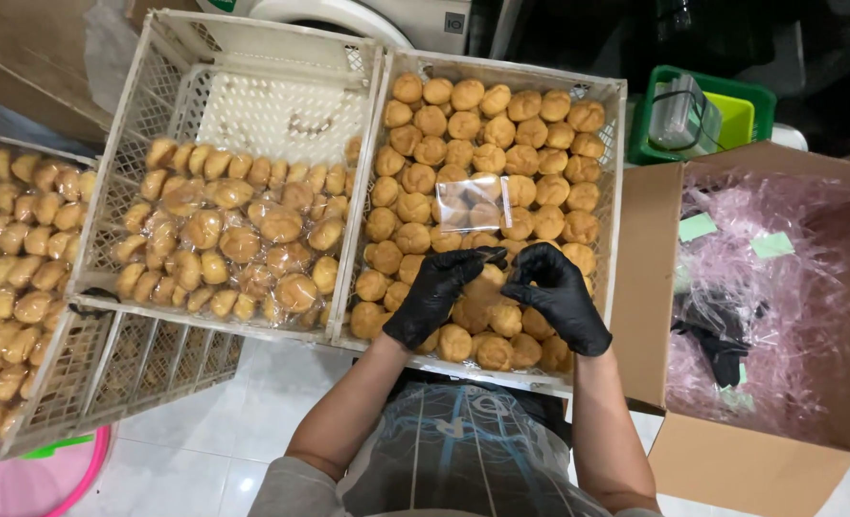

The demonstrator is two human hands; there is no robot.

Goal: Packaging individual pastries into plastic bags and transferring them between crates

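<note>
Closest in, both hands are in black gloves, hovering over the near end of the right crate (616,172). The left hand (436,295) and right hand (557,292) are each pinched on a bun (487,284) between them, fingertips meeting at its top, so both are closed on that one pastry. It sits just above the loose buns (501,144) filling that crate. A bit further up, a small clear plastic bag (474,202) lies flat on top of the pile.

To the left, the middle crate (118,163) holds wrapped buns (243,239) in shiny plastic, bunched in its near half, far end bare. Another crate of buns (13,278) is at the far left edge. On the right there's a cardboard box (650,239) stuffed with pink plastic film (779,316), and behind it a green basket (750,105).
</note>
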